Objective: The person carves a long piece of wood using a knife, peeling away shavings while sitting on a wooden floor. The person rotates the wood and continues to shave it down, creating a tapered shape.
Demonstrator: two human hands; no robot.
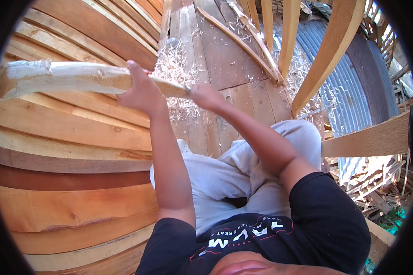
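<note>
A long, pale wooden pole (pixel 73 75) reaches in from the far left, slightly curved, with whitish, roughly peeled patches along it. My left hand (pixel 144 91) is closed around it, thumb raised on top. Beyond that hand, a narrower tan stretch runs right to my right hand (pixel 206 96). Those fingers are closed at its tip, beside a small dark spot. What the right fingers grip is hidden; it may be the pole's end or a small tool. Under both hands, curly wood shavings (pixel 179 64) lie on the plank floor (pixel 229 105).
Stacked boards (pixel 73 206) line my left side. Ahead, two long wood strips (pixel 234 41) lie on the floor. Upright wooden slats (pixel 328 55) stand at the right, with corrugated metal sheets (pixel 330 73) beyond them. Scrap wood (pixel 381 183) is piled at the lower right.
</note>
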